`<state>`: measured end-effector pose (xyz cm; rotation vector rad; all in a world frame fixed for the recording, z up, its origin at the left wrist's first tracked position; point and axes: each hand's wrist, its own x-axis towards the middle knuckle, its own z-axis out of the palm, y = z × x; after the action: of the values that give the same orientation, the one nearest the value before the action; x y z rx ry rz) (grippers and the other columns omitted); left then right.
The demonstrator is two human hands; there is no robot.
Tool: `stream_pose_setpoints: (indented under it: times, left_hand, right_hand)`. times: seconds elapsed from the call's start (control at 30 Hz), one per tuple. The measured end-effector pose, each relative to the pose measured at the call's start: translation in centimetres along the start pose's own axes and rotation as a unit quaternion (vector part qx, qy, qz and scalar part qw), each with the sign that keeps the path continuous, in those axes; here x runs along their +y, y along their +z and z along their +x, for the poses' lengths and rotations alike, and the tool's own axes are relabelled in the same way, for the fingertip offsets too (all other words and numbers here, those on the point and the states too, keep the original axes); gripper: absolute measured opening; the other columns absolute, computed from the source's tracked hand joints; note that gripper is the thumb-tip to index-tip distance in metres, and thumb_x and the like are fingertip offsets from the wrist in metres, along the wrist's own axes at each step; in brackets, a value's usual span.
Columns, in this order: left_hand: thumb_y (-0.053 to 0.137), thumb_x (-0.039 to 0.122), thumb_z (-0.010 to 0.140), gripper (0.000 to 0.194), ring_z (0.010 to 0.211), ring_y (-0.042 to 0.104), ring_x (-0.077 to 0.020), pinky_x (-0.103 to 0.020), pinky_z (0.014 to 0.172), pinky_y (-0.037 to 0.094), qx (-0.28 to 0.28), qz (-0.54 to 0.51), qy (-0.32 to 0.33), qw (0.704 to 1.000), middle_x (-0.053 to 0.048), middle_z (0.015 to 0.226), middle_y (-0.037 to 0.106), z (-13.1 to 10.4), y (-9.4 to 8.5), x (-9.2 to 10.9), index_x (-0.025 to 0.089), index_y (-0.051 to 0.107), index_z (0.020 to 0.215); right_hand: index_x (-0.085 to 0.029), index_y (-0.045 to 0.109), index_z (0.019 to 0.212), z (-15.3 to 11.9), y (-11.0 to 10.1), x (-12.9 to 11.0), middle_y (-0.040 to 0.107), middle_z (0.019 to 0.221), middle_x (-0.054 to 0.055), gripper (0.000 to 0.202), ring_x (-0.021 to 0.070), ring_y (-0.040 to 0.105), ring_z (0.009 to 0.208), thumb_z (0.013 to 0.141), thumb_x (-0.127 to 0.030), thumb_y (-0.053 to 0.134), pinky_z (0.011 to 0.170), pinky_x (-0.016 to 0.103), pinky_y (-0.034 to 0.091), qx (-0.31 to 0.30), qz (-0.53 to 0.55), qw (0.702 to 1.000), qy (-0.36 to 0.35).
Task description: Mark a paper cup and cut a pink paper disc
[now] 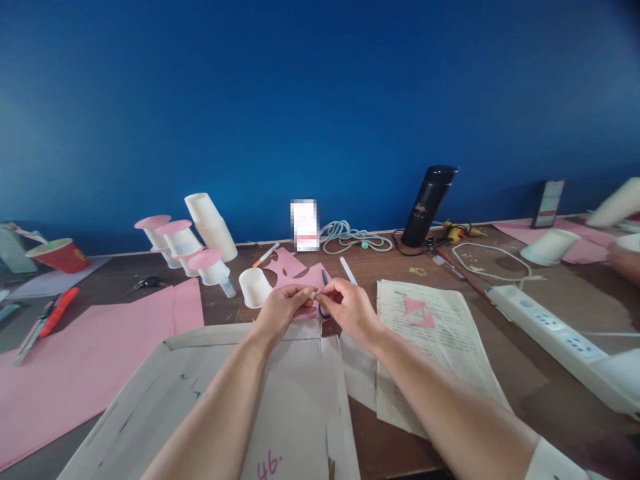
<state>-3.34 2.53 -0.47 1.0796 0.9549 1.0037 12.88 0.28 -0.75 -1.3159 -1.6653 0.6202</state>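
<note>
My left hand [283, 305] and my right hand [350, 308] meet above the table's middle, both pinching a small white piece [313, 295] between the fingertips. Just behind them lies a cut pink paper scrap [293, 267], with blue-handled scissors [324, 293] partly hidden under my right hand. An upturned white paper cup [254, 287] stands just left of my left hand. A flattened white cardboard sheet [190, 387] lies under my forearms.
Large pink paper [85, 360] covers the left. White cups with pink lids [180, 247] stand at the back left, a black flask [429, 205] and cables at the back, printed sheets [440, 327] and a power strip [555, 333] on the right. Another person's hand [625, 257] shows at the far right.
</note>
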Motion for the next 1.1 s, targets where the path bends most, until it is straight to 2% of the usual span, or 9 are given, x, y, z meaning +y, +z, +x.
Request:
stream_pose_setpoints:
  times: [0.17, 0.33, 0.47, 0.67, 0.9, 1.1]
  left_hand:
    - [0.073, 0.045, 0.071, 0.035, 0.073, 0.061, -0.0124, -0.030, 0.079, 0.052, -0.008, 0.037, 0.016, 0.999, -0.004, 0.080, 0.067, -0.22, 0.06, 0.23, 0.013, 0.071, 0.085]
    - [0.071, 0.047, 0.072, 0.034, 0.064, 0.060, -0.0125, -0.028, 0.071, 0.053, -0.008, 0.075, 0.016, 0.997, 0.000, 0.065, 0.060, 0.02, -0.05, -0.09, 0.013, 0.068, 0.076]
    - [0.071, 0.046, 0.071, 0.034, 0.060, 0.059, -0.0125, -0.028, 0.067, 0.051, -0.011, 0.070, 0.013, 0.997, 0.001, 0.062, 0.056, 0.15, -0.14, -0.31, 0.013, 0.066, 0.074]
    - [0.075, 0.044, 0.067, 0.033, 0.059, 0.055, -0.0107, -0.027, 0.066, 0.051, -0.025, 0.020, -0.012, 0.999, 0.002, 0.060, 0.052, 0.00, 0.01, -0.23, 0.013, 0.063, 0.069]
    - [0.078, 0.045, 0.061, 0.036, 0.060, 0.048, -0.0103, -0.031, 0.067, 0.052, -0.027, 0.044, -0.043, 0.998, 0.003, 0.060, 0.049, -0.49, 0.22, 0.51, 0.013, 0.063, 0.066]
    - [0.079, 0.042, 0.060, 0.034, 0.060, 0.048, -0.0112, -0.032, 0.066, 0.053, -0.025, 0.059, -0.044, 0.997, 0.003, 0.057, 0.047, -0.58, 0.33, 0.55, 0.014, 0.061, 0.060]
  right_hand:
    - [-0.019, 0.062, 0.070, 0.08, -0.18, -0.51, 0.066, 0.066, 0.000, 0.023, 0.0122, 0.058, 0.060, 0.081, -0.039, 0.063, 0.057, 0.022, 0.043, -0.038, 0.070, 0.996, 0.047]
    - [-0.019, 0.060, 0.067, -0.13, 0.19, -0.62, 0.064, 0.064, -0.002, 0.026, 0.0107, 0.054, 0.058, 0.079, -0.041, 0.064, 0.054, 0.021, 0.039, -0.023, 0.047, 0.996, 0.067]
    - [-0.019, 0.060, 0.066, -0.23, 0.33, -0.69, 0.064, 0.064, -0.002, 0.027, 0.0110, 0.054, 0.058, 0.079, -0.041, 0.064, 0.055, 0.022, 0.039, -0.025, 0.043, 0.996, 0.079]
    - [-0.018, 0.062, 0.068, -0.19, 0.32, -0.40, 0.063, 0.064, 0.000, 0.029, 0.0121, 0.054, 0.059, 0.077, -0.045, 0.065, 0.056, 0.023, 0.041, -0.039, 0.070, 0.993, 0.085]
    - [-0.019, 0.063, 0.068, -0.17, -0.17, 0.21, 0.066, 0.067, -0.001, 0.028, 0.0123, 0.056, 0.063, 0.078, -0.045, 0.066, 0.057, 0.022, 0.039, -0.056, 0.036, 0.996, 0.060]
    - [-0.020, 0.066, 0.068, -0.05, -0.66, 0.06, 0.066, 0.062, -0.001, 0.027, 0.0117, 0.057, 0.054, 0.076, -0.046, 0.068, 0.053, 0.022, 0.041, -0.075, 0.032, 0.995, 0.058]
